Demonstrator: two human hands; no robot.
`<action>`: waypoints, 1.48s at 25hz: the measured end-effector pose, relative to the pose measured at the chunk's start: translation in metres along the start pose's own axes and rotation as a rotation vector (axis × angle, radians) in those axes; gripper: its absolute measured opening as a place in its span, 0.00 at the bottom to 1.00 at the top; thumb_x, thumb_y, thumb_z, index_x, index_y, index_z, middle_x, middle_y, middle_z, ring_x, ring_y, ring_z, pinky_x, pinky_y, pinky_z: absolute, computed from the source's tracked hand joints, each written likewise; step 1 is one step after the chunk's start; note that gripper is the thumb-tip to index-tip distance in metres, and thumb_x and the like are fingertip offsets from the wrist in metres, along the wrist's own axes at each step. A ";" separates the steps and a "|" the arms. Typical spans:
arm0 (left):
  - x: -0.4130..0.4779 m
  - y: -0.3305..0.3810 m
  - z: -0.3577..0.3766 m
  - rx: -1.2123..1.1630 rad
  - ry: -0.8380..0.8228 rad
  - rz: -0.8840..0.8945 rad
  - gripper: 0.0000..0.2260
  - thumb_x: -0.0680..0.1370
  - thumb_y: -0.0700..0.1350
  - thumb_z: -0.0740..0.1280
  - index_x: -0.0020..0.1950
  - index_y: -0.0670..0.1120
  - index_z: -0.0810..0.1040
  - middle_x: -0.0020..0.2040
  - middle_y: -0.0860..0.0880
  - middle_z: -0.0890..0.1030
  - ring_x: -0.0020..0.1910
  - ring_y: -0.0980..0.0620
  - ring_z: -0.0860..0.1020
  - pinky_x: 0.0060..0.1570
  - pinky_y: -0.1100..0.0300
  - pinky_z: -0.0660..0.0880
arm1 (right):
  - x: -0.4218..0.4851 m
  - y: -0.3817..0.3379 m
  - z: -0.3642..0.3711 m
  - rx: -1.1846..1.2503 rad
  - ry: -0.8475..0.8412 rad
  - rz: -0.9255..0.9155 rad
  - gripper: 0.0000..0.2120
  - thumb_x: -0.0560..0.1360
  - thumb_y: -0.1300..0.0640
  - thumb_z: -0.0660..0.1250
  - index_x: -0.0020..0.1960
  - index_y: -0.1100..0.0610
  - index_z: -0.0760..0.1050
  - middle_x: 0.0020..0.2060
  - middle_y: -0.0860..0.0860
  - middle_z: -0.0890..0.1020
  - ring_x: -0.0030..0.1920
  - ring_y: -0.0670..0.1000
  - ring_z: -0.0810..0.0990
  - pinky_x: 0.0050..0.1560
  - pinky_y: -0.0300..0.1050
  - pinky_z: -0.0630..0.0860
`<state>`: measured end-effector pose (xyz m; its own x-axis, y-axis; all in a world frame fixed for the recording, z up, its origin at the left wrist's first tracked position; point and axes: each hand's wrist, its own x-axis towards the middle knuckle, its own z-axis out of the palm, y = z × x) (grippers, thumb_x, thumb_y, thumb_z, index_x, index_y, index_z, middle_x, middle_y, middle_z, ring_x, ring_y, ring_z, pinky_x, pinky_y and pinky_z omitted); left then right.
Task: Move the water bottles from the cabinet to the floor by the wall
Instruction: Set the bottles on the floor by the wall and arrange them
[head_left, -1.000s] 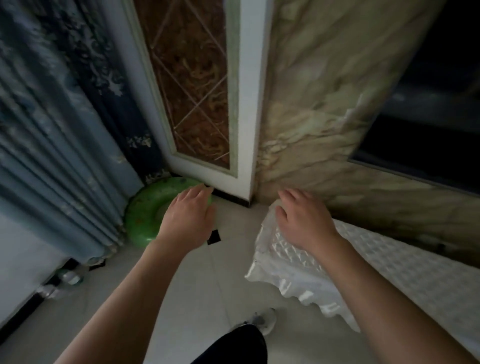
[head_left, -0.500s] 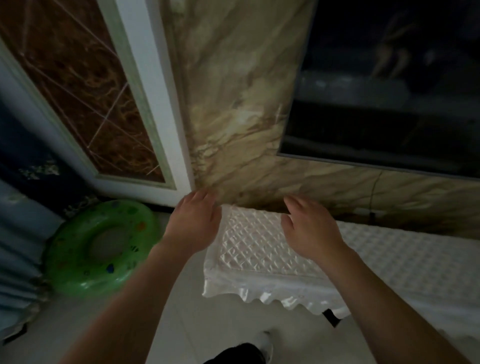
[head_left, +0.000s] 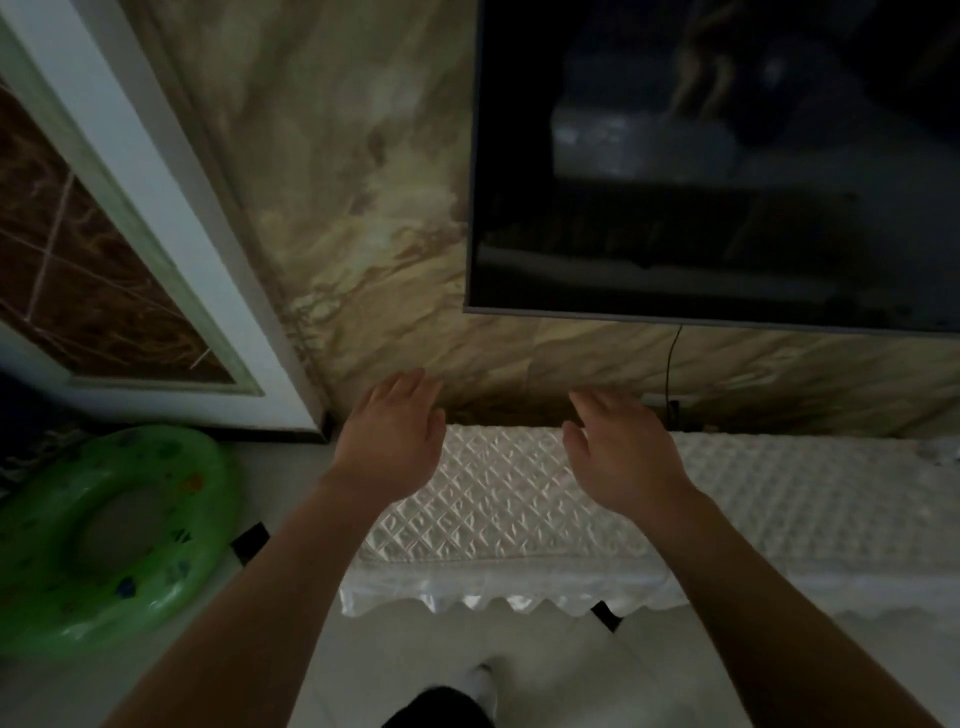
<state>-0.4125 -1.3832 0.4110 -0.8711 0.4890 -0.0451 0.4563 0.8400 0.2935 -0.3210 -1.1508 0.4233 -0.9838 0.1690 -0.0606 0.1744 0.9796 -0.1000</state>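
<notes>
No water bottle shows in the head view now. The low cabinet (head_left: 519, 525) lies under a white quilted cover with a scalloped hem, against the marble wall. My left hand (head_left: 392, 441) hovers over the cover's left end, palm down, fingers loosely apart and holding nothing. My right hand (head_left: 621, 452) hovers a short way to the right, also palm down and holding nothing. Both forearms reach in from the bottom of the frame.
A dark TV screen (head_left: 727, 156) hangs on the marble wall (head_left: 363, 208) above the cabinet, with a thin cable dropping behind it. A green inflatable swim ring (head_left: 104, 545) lies on the pale tiled floor at left, below a white-framed brown panel (head_left: 130, 234). My shoe (head_left: 480, 686) shows at the bottom.
The view has swung right: the curtain and the bottles on the floor at far left have left the frame, and the TV and the cabinet now fill it. Both hands stay empty.
</notes>
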 end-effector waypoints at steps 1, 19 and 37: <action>0.004 0.010 0.000 0.005 0.001 0.006 0.27 0.78 0.55 0.47 0.74 0.47 0.68 0.73 0.45 0.70 0.72 0.44 0.66 0.70 0.48 0.65 | 0.000 0.010 -0.002 0.009 0.014 0.011 0.26 0.80 0.47 0.50 0.73 0.58 0.65 0.70 0.56 0.72 0.71 0.56 0.68 0.71 0.53 0.64; 0.025 0.309 0.085 -0.001 0.053 -0.008 0.29 0.77 0.58 0.46 0.72 0.47 0.70 0.71 0.46 0.72 0.69 0.43 0.70 0.69 0.48 0.67 | -0.087 0.309 -0.022 0.069 0.069 0.008 0.26 0.79 0.47 0.49 0.72 0.57 0.67 0.69 0.55 0.73 0.70 0.56 0.69 0.70 0.52 0.65; 0.108 0.602 0.196 -0.025 0.010 0.170 0.20 0.83 0.51 0.55 0.74 0.48 0.68 0.73 0.47 0.70 0.73 0.47 0.66 0.72 0.50 0.60 | -0.164 0.615 -0.039 0.027 0.075 0.200 0.28 0.77 0.46 0.48 0.70 0.59 0.70 0.67 0.56 0.75 0.69 0.57 0.71 0.68 0.53 0.67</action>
<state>-0.1960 -0.7788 0.3956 -0.7837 0.6209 0.0163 0.5924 0.7394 0.3201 -0.0537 -0.5719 0.4104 -0.9298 0.3679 -0.0079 0.3661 0.9227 -0.1204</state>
